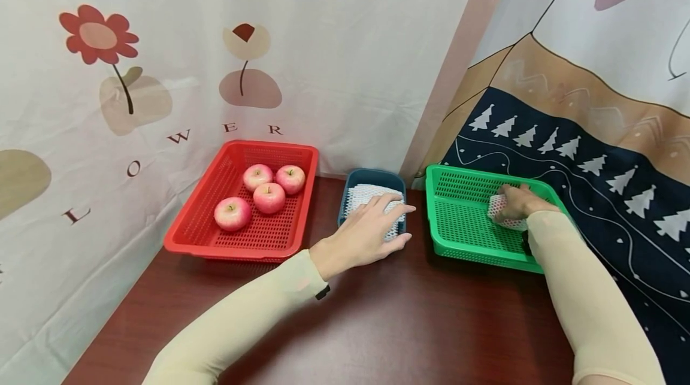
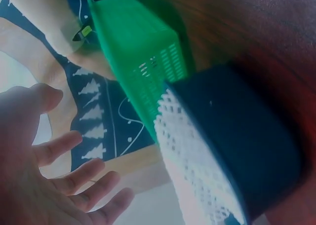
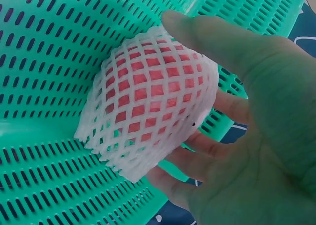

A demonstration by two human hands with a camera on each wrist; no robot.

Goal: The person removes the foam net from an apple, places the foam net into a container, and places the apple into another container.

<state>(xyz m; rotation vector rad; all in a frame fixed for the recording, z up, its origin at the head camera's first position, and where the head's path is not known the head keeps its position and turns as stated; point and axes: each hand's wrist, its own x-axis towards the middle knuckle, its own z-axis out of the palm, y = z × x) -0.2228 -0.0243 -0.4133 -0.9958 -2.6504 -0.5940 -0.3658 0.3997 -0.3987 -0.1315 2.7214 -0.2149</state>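
My right hand [image 1: 518, 202] reaches into the green basket [image 1: 458, 217] and holds an apple in a white foam net [image 3: 153, 94]. In the right wrist view, the thumb lies at the top of the net and the fingers curve round its far side. Red skin shows through the mesh, and the net's loose end flares toward the basket floor. My left hand [image 1: 366, 235], fingers spread, hovers over a dark blue container [image 2: 237, 141] of white foam nets [image 1: 360, 194]. Nothing is in that hand.
A red basket [image 1: 232, 251] with several bare apples [image 1: 233, 214] stands on the left of the dark red-brown table [image 1: 409, 319]. Behind the containers hangs a printed white curtain [image 1: 345, 61], with a dark blue tree-patterned part at the right.
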